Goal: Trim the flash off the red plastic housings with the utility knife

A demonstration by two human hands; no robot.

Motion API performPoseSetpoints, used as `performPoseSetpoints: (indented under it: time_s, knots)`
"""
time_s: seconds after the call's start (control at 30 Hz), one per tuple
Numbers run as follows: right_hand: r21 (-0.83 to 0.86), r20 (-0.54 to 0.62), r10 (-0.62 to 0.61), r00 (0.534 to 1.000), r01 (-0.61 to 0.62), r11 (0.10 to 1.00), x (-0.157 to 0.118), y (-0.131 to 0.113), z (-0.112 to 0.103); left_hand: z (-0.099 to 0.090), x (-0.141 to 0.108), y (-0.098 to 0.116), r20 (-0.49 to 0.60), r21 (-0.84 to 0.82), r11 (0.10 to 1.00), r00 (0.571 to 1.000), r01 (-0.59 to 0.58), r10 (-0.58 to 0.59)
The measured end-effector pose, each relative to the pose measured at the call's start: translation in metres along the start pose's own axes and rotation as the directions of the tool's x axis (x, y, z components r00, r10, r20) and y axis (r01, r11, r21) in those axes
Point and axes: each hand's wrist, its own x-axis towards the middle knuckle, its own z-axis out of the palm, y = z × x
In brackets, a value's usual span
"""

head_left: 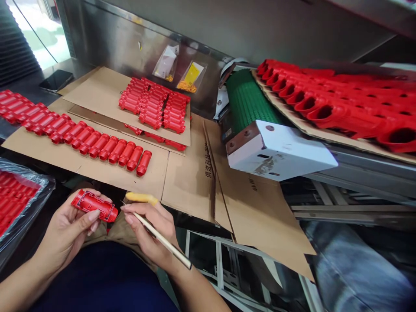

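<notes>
A red cylindrical part (94, 205) with a dark outline along its side lies in my left hand (73, 223), the fingers wrapped round it. My right hand (152, 225) grips a thin pale-handled tool (162, 239), its fine tip close to the right end of the red part. A yellow cover (141, 198) is on one finger of my right hand. Beyond both hands, a long row of similar red parts (102, 146) runs along the cardboard (156, 173) towards the far left.
Stacked red parts (152, 104) sit on raised cardboard (97, 91). Behind are two small plastic bags (191, 78) and a phone (56, 80). A lined bin (45, 184) stands left. At right are a green conveyor (250, 99), larger red parts (325, 110) and a person's denim-clad leg (357, 268).
</notes>
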Motion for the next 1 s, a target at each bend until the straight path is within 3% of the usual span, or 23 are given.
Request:
performPoseSetpoints:
  time_s: [0.1, 0.2, 0.4, 0.87, 1.0]
  knots:
    - [0.055, 0.003, -0.184, 0.983, 0.183, 0.982, -0.0014, -0.0017, -0.0025, -0.001, 0.0016, -0.0003, 0.05, -0.032, 0.999, 0.998, 0.036, -0.035]
    - [0.066, -0.01, -0.23, 0.973, 0.231, 0.971, -0.0023, 0.001, 0.0003, -0.0038, 0.002, -0.0016, 0.098, -0.011, 0.999, 0.995, 0.037, -0.036]
    - [0.081, -0.016, -0.218, 0.976, 0.219, 0.972, -0.0022, 0.0045, 0.005, -0.0072, 0.0018, -0.0034, 0.125, 0.01, 1.0, 0.992, 0.004, -0.006]
    - [0.012, -0.006, -0.227, 0.974, 0.227, 0.974, -0.0034, 0.0034, 0.0051, 0.0002, -0.0013, -0.0023, 0.026, -0.037, 0.999, 0.999, 0.026, -0.025]
    - [0.013, -0.031, -0.193, 0.981, 0.193, 0.981, -0.0039, 0.0003, 0.007, -0.0012, -0.0013, -0.0027, 0.06, -0.033, 0.999, 0.998, 0.016, -0.014]
